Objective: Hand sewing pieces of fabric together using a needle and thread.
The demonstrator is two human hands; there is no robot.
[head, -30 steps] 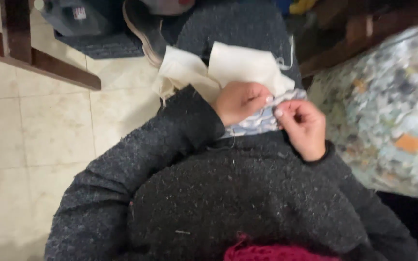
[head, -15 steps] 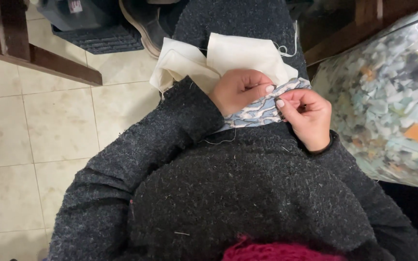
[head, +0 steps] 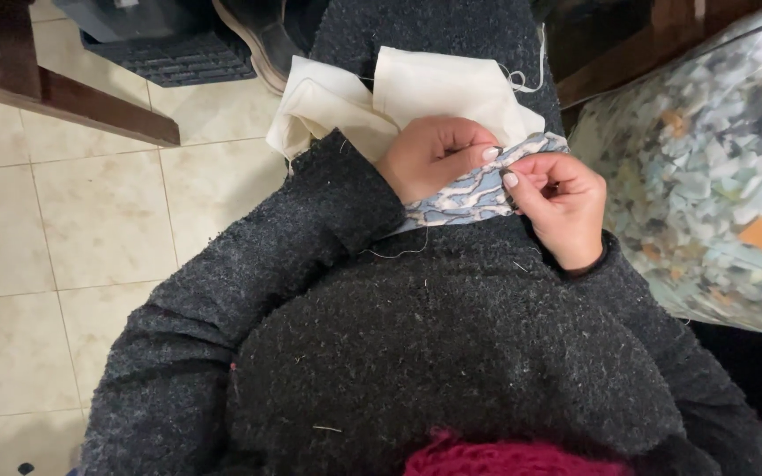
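- Now the left hand (head: 434, 159) curls over a blue patterned strip (head: 469, 189), fingers clenched on its upper edge with the thumb pressing along it
- Right hand (head: 557, 207) pinches the strip's right end between thumb and forefinger; whether a needle sits in that pinch cannot be told
- Strip lies across the lap, long axis running left to right and rising slightly toward the right, its far end pointing at the bag
- Cream cloth (head: 416, 97) spreads beyond the hands in two folded lobes, touching the strip and partly hidden by the left hand
- Loose thread (head: 399, 254) trails from under the left cuff onto the dark coat (head: 416, 344)
- Clear bag of scraps (head: 707, 167) stands just beside the right hand
- Wooden rail (head: 63, 97) crosses the tiled floor (head: 63, 247) at the left, well apart from the hands
- Shoe (head: 253, 40) and dark crate (head: 160, 40) sit beyond the cloth
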